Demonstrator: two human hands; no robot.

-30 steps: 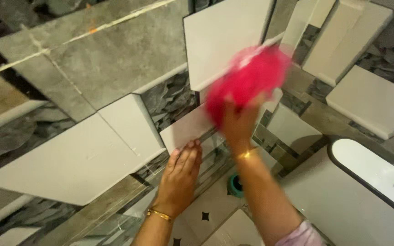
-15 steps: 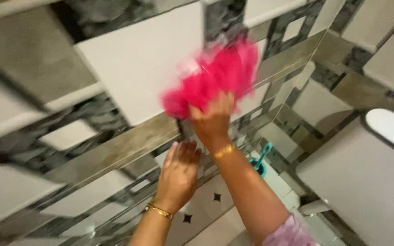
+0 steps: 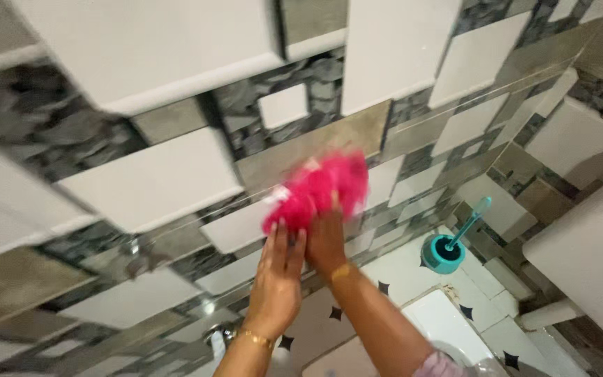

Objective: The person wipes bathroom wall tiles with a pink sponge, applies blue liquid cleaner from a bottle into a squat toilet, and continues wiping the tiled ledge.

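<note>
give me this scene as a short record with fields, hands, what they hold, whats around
place: tiled bathroom wall, white, grey and dark stone-look tiles
right hand: holds a pink scrubber pressed to the wall
left hand: open, flat on the wall beside the right hand
wrists: gold bangle on the left, another on the right
floor: teal toilet brush upright in its holder, at the wall's foot
blur: the scrubber is smeared
</note>
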